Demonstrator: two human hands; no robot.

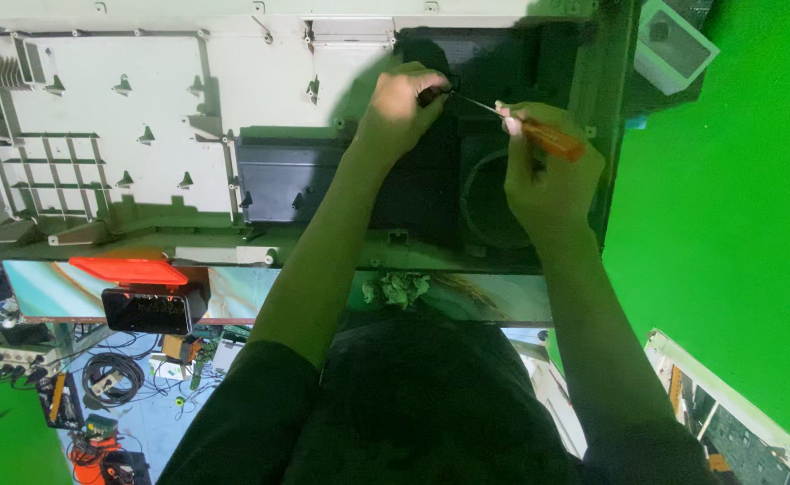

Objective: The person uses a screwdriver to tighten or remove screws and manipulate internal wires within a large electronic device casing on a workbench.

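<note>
Right hand (552, 171) grips orange-handled screwdriver (547, 136); left hand (399, 108) pinches its tip over the dark panel (296, 184). A tilted shaft could slip and jab the fingers.

The big plastic panel (143, 117) across the upper left of the frame is pale grey-white, with a dark charcoal section (431, 189) at upper centre. The screwdriver (547, 136) has an amber-orange handle and a thin dark shaft. The backdrop (727, 198) on the right is vivid green. At lower left sits a small box (148, 292) — black, with a red-orange lid. The garment (413, 404) at bottom centre looks black, perhaps dark grey.
</note>
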